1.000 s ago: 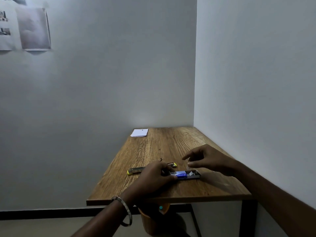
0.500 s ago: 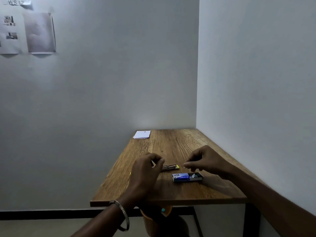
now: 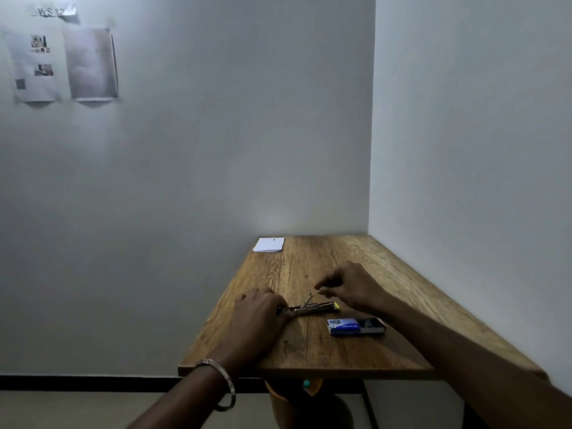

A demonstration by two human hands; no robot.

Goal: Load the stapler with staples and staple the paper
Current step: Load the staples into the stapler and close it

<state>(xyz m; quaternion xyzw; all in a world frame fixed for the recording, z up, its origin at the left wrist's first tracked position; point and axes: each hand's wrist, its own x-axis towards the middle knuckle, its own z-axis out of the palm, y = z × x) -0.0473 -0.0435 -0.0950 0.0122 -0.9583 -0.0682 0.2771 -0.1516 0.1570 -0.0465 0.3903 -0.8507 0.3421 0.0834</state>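
The right hand hangs just above the stapler, thumb and forefinger pinched on something small and pale, probably a strip of staples, though it is too small to be sure. The stapler lies open near the front of the wooden table, its rear end under the curled fingers of the left hand, which pins it down. A strip like that would be light, stiff and brittle, so it wants a gentle hold by its long sides. The staple box sits open just beside the stapler, and the paper lies well apart at the far corner.
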